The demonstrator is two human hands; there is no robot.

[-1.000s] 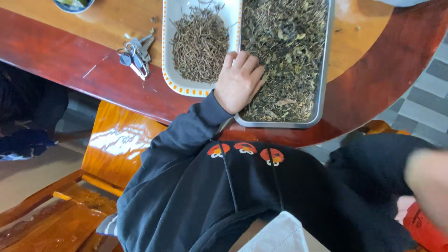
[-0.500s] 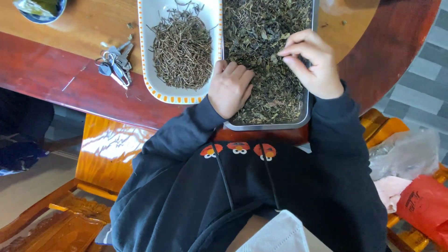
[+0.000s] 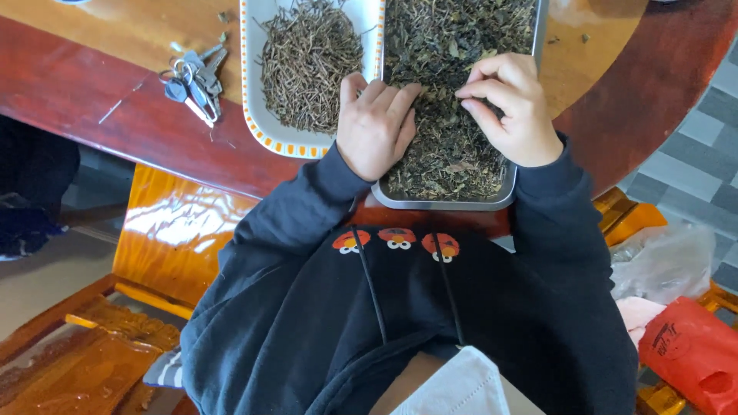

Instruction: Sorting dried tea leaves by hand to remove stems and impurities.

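Count of items in view. Trays: two, namely one metal tray (image 3: 446,201) of dried green leaves (image 3: 453,146) and one white tray (image 3: 265,131) with an orange-dotted rim, bearing one heap of brown stems (image 3: 307,58). Hands: two, a left hand (image 3: 374,127) and a right hand (image 3: 511,107). Key bunches: one (image 3: 192,81) on the tabletop (image 3: 115,115). Wooden chairs: at least two (image 3: 177,230). Bags: one red (image 3: 692,353), one clear (image 3: 665,261).
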